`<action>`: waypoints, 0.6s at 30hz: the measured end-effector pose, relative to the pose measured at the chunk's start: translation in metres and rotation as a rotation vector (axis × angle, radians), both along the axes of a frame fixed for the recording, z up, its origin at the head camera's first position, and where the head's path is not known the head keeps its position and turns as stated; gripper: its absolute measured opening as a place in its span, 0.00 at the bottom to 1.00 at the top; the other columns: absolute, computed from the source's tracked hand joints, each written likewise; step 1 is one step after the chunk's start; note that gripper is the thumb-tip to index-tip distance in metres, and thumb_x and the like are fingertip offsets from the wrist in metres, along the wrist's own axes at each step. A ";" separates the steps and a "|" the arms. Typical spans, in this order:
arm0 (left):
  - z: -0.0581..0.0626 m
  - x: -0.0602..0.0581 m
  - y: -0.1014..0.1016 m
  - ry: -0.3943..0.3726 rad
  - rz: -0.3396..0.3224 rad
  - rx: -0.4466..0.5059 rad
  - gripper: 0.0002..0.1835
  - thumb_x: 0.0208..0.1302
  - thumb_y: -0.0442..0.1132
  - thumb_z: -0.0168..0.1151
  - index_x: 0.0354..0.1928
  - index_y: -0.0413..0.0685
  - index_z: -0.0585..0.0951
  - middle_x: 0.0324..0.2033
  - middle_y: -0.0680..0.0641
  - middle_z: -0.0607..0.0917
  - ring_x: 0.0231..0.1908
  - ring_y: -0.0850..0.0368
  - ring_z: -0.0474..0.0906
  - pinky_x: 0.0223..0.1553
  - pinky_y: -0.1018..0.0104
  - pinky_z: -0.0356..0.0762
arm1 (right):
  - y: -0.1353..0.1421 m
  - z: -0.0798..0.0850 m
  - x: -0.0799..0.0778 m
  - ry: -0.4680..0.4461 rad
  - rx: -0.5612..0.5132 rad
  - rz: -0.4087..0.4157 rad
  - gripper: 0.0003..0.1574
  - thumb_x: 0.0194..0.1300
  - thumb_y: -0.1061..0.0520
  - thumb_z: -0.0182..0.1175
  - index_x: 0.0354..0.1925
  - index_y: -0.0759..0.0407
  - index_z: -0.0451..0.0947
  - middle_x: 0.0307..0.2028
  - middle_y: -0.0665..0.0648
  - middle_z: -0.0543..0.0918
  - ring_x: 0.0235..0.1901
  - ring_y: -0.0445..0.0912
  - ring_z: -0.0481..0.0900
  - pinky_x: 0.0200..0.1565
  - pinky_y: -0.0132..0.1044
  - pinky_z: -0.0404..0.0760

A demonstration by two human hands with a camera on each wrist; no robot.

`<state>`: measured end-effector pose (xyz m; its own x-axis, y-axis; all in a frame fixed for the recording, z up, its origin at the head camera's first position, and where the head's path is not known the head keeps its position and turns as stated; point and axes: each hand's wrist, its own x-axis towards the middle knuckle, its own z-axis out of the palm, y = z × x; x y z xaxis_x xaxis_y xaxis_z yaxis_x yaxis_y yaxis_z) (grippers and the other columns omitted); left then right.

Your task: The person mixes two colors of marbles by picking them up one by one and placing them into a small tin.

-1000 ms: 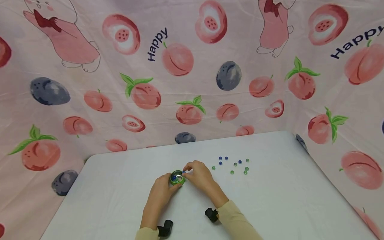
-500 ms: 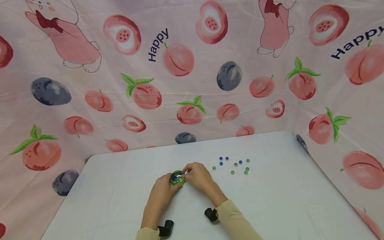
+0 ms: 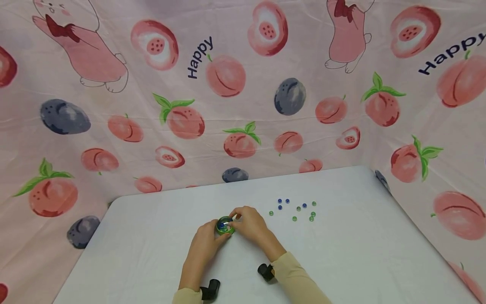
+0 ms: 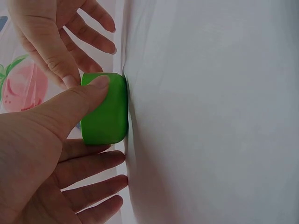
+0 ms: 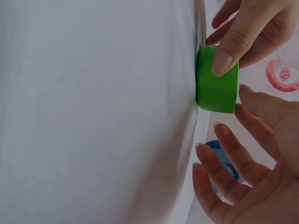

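A small round green dish (image 3: 225,233) stands on the white table, with blue and green glass beads (image 3: 222,226) visible inside. My left hand (image 3: 206,241) grips it from the left; the thumb lies along the green wall (image 4: 105,119) in the left wrist view, and the other fingers extend behind. At the opposite rim is my right hand (image 3: 249,222), its thumb and forefinger reaching over the opening. In the right wrist view, this hand (image 5: 266,149) has its thumb and forefinger tips apart, no bead showing between them, and the other fingers spread.
To the right of the dish lie several loose blue beads (image 3: 280,207) and green beads (image 3: 294,218) on the white tabletop (image 3: 353,236). A fruit-printed pink curtain (image 3: 262,105) hangs behind and beside the table. Black wrist cameras (image 3: 210,290) sit on both forearms.
The blue bead that my right fingers pinched at the rim no longer shows between them. Those fingers have shifted slightly over the dish; my left hand keeps its grip.
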<state>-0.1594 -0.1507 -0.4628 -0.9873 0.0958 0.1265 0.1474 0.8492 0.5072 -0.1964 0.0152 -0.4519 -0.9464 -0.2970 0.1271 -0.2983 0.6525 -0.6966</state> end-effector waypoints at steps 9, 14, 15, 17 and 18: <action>0.000 0.001 0.000 0.017 -0.005 0.001 0.26 0.60 0.45 0.74 0.52 0.31 0.80 0.45 0.36 0.86 0.48 0.42 0.83 0.49 0.46 0.81 | 0.002 0.002 0.001 0.010 0.020 -0.008 0.11 0.63 0.53 0.70 0.44 0.52 0.87 0.38 0.55 0.84 0.38 0.47 0.80 0.34 0.36 0.75; 0.001 0.001 0.000 0.013 -0.002 0.000 0.26 0.60 0.45 0.74 0.52 0.31 0.80 0.45 0.36 0.86 0.48 0.42 0.83 0.49 0.46 0.81 | 0.004 0.001 0.002 0.005 0.014 -0.010 0.11 0.63 0.53 0.70 0.44 0.52 0.87 0.38 0.55 0.84 0.38 0.47 0.79 0.33 0.36 0.76; 0.001 0.001 0.000 0.011 0.000 -0.001 0.26 0.60 0.45 0.74 0.53 0.31 0.80 0.46 0.36 0.86 0.48 0.41 0.83 0.50 0.46 0.80 | 0.004 0.000 0.002 0.005 0.012 -0.010 0.11 0.63 0.53 0.70 0.44 0.52 0.86 0.38 0.56 0.84 0.38 0.47 0.79 0.33 0.37 0.76; 0.001 0.001 0.000 0.005 0.002 -0.001 0.27 0.60 0.45 0.74 0.53 0.31 0.80 0.47 0.36 0.86 0.49 0.41 0.83 0.51 0.46 0.80 | 0.005 0.000 0.003 0.006 0.018 -0.013 0.11 0.63 0.52 0.70 0.45 0.52 0.86 0.38 0.55 0.84 0.38 0.47 0.79 0.34 0.37 0.76; 0.001 0.001 0.000 0.003 0.004 -0.001 0.27 0.60 0.45 0.73 0.53 0.31 0.80 0.47 0.36 0.86 0.49 0.41 0.83 0.51 0.45 0.80 | 0.006 -0.001 0.003 0.006 0.021 -0.014 0.12 0.63 0.52 0.70 0.45 0.52 0.86 0.39 0.55 0.84 0.38 0.47 0.80 0.34 0.37 0.77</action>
